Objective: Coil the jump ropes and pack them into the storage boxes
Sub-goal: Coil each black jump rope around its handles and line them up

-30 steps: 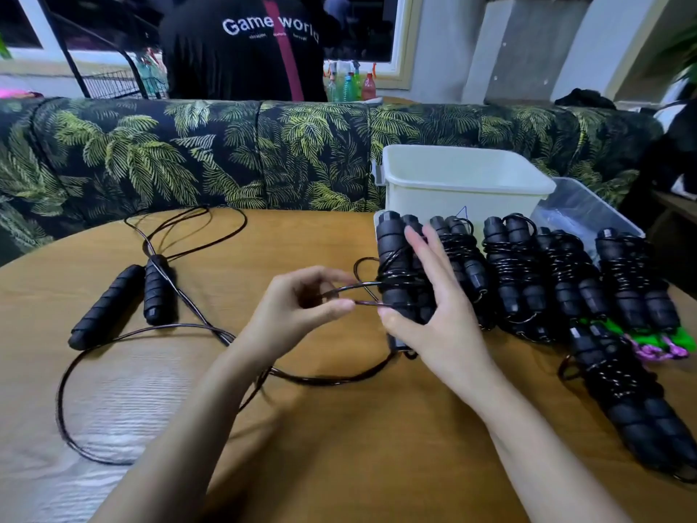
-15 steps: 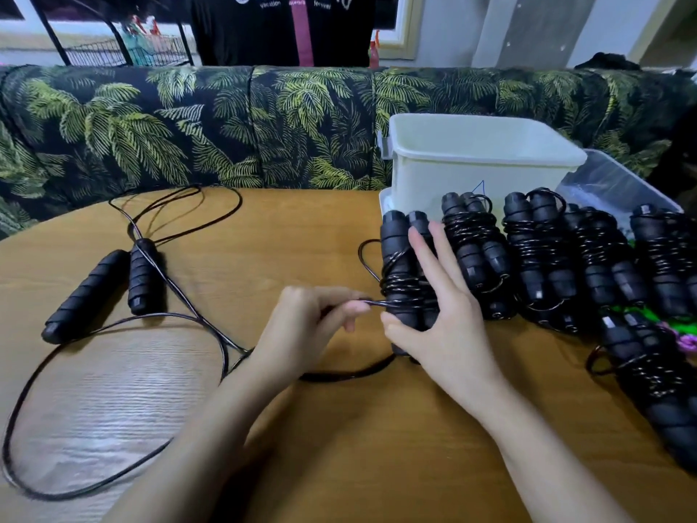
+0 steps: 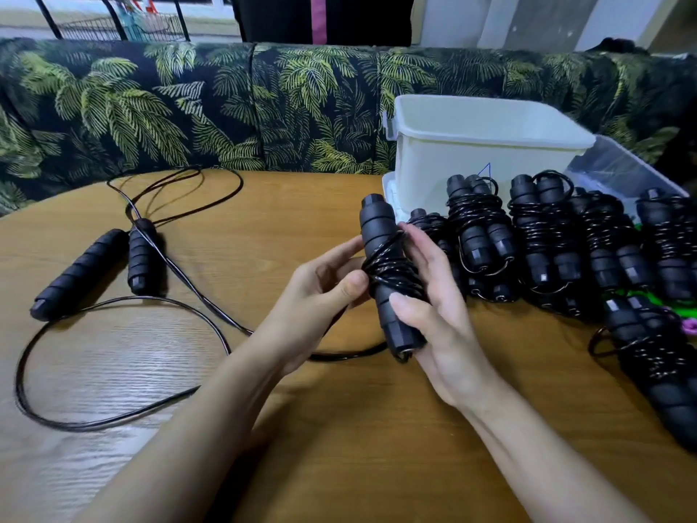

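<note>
A black jump rope bundle [image 3: 381,235], its handles wrapped in black cord, is lifted upright above the round wooden table [image 3: 339,447]. My right hand [image 3: 437,315] grips it from the right, thumb across the lower handle. My left hand [image 3: 324,285] holds it from the left, thumb pressed on the cord wraps. A loose tail of cord [image 3: 347,357] hangs from the bundle onto the table. Another black jump rope [image 3: 94,266] lies uncoiled at the left. A white storage box [image 3: 486,145] stands behind several coiled bundles [image 3: 543,235].
A clear plastic box [image 3: 626,168] lies tilted behind the white one. A coiled bundle [image 3: 652,352] with green and purple bits beside it lies at the right edge. A palm-print sofa [image 3: 188,107] runs along the far side; a person in a dark shirt [image 3: 320,17] stands behind it.
The bundle has been lifted off the row and stood upright between both hands. My left hand has let go of the pinched cord end and moved onto the wraps.
</note>
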